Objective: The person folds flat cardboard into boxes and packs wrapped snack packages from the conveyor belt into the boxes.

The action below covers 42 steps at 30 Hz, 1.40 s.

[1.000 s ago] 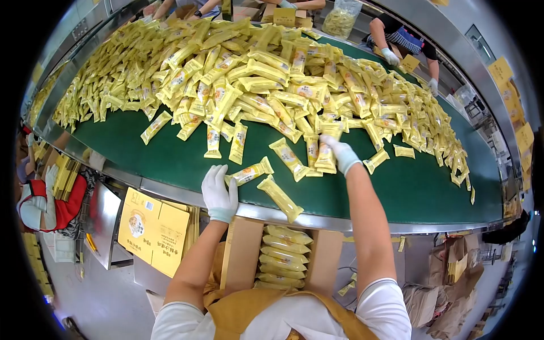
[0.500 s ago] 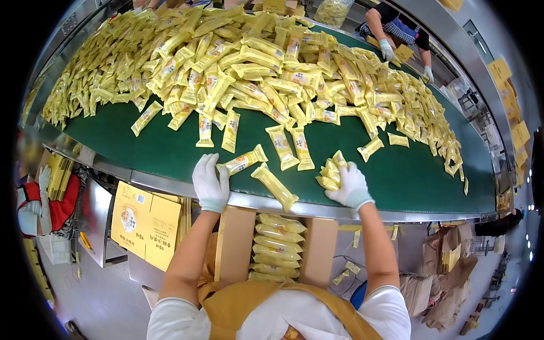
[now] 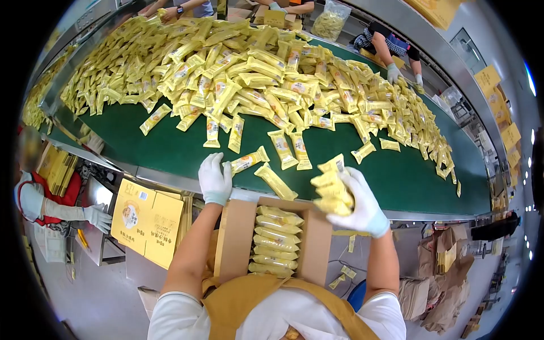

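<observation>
My right hand [image 3: 362, 207], in a white glove, grips a bunch of several yellow snack packets [image 3: 333, 190] above the front edge of the green conveyor belt [image 3: 187, 152]. My left hand [image 3: 215, 178], also gloved, rests at the belt's edge with nothing in its grasp. Its thumb is beside the end of a loose packet [image 3: 249, 161]; whether they touch I cannot tell. Another loose packet [image 3: 276, 181] lies slanted between my hands. Below stands an open cardboard box [image 3: 235, 241] holding a row of packets [image 3: 276, 239].
A large heap of packets [image 3: 243, 73] covers the belt's far side. Flat printed cartons [image 3: 144, 224] stand at left. Co-workers' gloved hands show at the far right [image 3: 393, 73] and at the left [image 3: 98, 217]. Brown paper sacks [image 3: 447, 294] lie at right.
My right hand has lifted the bunch of packets off the belt and drawn it toward me. My left hand has hardly moved. The co-worker's arm at left has reached toward the cartons.
</observation>
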Available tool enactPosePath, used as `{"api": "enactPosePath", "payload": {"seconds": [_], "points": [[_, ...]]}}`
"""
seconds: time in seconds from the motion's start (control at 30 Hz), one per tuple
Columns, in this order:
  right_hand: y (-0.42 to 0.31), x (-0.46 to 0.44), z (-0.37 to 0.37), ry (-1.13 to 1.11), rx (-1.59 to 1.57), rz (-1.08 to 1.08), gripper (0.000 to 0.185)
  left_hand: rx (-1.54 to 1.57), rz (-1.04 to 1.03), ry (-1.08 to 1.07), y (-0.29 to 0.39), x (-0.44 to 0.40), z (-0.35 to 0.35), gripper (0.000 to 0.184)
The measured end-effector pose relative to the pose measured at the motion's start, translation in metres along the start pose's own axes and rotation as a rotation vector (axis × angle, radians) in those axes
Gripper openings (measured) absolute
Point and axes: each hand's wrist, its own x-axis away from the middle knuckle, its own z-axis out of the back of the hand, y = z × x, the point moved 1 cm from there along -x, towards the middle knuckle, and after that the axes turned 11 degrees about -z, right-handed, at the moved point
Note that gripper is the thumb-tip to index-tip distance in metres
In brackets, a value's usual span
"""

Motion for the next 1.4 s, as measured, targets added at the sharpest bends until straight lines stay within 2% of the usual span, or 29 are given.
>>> {"api": "enactPosePath", "payload": {"seconds": [0.07, 0.1, 0.2, 0.33, 0.43, 0.53, 0.57, 0.67, 0.77, 0.87, 0.93, 1.0, 1.03, 1.07, 1.13, 1.2, 1.27, 1.33, 1.4], "points": [[-0.054, 0.004, 0.014, -0.086, 0.035, 0.121, 0.084, -0.007, 0.005, 0.001, 0.0, -0.001, 0.001, 0.033], [-0.078, 0.006, 0.012, -0.205, 0.117, 0.12, 0.082, -0.001, -0.003, 0.01, -0.001, -0.001, 0.0, 0.033], [-0.121, 0.018, -0.029, -0.45, 0.426, 0.211, 0.077, 0.0, -0.013, 0.008, -0.003, -0.001, 0.001, 0.032], [-0.134, 0.027, -0.095, -0.859, 0.615, 0.129, 0.075, -0.004, 0.004, 0.003, -0.007, 0.002, -0.002, 0.031], [-0.127, 0.045, -0.136, -0.798, 0.61, 0.046, 0.078, -0.008, 0.007, -0.006, -0.01, 0.001, -0.002, 0.031], [-0.118, 0.073, -0.161, -0.598, 0.474, -0.005, 0.076, -0.005, 0.01, -0.016, -0.009, 0.002, -0.002, 0.031], [-0.119, 0.075, -0.158, -0.617, 0.49, 0.019, 0.079, -0.005, 0.009, -0.018, -0.01, 0.001, -0.002, 0.031], [-0.108, 0.083, -0.157, -0.49, 0.382, 0.093, 0.084, 0.0, 0.029, -0.033, -0.009, -0.001, 0.001, 0.031], [-0.106, 0.072, -0.132, -0.492, 0.165, 0.145, 0.08, -0.005, 0.033, -0.027, -0.009, 0.0, 0.003, 0.031], [-0.084, 0.05, -0.085, -0.506, -0.108, 0.181, 0.061, 0.002, 0.021, -0.024, -0.012, 0.0, 0.004, 0.03], [-0.081, 0.032, -0.054, -0.361, 0.006, -0.475, 0.051, -0.002, 0.007, -0.001, -0.011, -0.001, 0.005, 0.028], [-0.058, 0.012, -0.057, 0.088, 0.214, -0.512, 0.048, 0.006, -0.004, 0.013, -0.012, -0.001, 0.005, 0.027], [-0.042, 0.002, -0.068, 0.114, 0.168, -0.473, 0.05, 0.014, -0.007, 0.019, -0.014, 0.0, 0.004, 0.028], [-0.015, -0.003, -0.091, 0.096, -0.062, -0.379, 0.058, 0.022, -0.013, 0.025, -0.016, 0.001, 0.004, 0.029], [0.013, -0.005, -0.13, -0.292, -0.025, -0.527, 0.066, 0.106, -0.036, 0.027, -0.023, 0.004, 0.005, 0.03], [0.013, -0.01, -0.132, -0.406, -0.008, -0.566, 0.062, 0.169, -0.083, 0.037, -0.026, 0.014, 0.01, 0.033], [-0.009, 0.003, -0.119, -0.332, 0.007, -0.467, 0.043, 0.282, -0.096, 0.073, -0.024, 0.033, 0.025, 0.036], [-0.017, 0.023, -0.098, -0.223, -0.103, -0.334, 0.035, 0.393, -0.024, 0.061, -0.018, 0.055, 0.042, 0.038], [-0.029, 0.045, -0.066, -0.101, -0.045, -0.294, 0.026, 0.374, -0.031, 0.008, -0.016, 0.082, 0.054, 0.038]]}}
